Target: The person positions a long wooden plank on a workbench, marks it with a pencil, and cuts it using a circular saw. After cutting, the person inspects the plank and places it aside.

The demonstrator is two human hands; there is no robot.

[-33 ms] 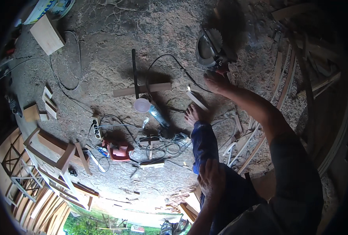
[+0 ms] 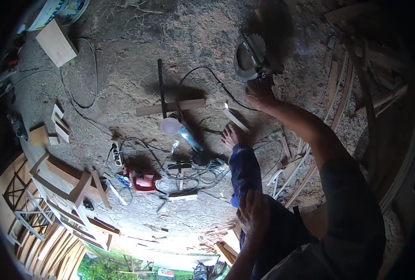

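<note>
A: What does the right hand (image 2: 259, 94) have?

B: The circular saw (image 2: 256, 55). The arm stretches out across the floor (image 2: 123, 84), and the grip is closed around the saw's handle, on the near side. The toothed blade (image 2: 259, 44) shows at the far side.

A: And the left hand (image 2: 253, 210)?

B: Resting on the bent knee of the blue trousers (image 2: 244, 170). That grip is slack, fingers a little apart, with nothing in it.

A: So only 1 of the 2 hands holds a tool. What lies closest to the saw?

B: A black cable (image 2: 202, 68) loops over the floor and runs up near the right hand. Nearer the person, a pale wood block (image 2: 236, 119) lies just beside the bare foot (image 2: 231, 136).

A: Left of the foot?

B: An angle grinder (image 2: 187, 136) with a blue body and a pale round disc. Just beyond it, a wood strip (image 2: 188, 105) lies crosswise to a thin dark bar (image 2: 160, 84).

A: Farther left?

B: A red power tool (image 2: 145, 181) among tangled cords, a white power strip (image 2: 117, 151) with plugs in it, then a wooden frame (image 2: 79, 189). Curved wood strips (image 2: 346, 91) lie off to the right.
</note>
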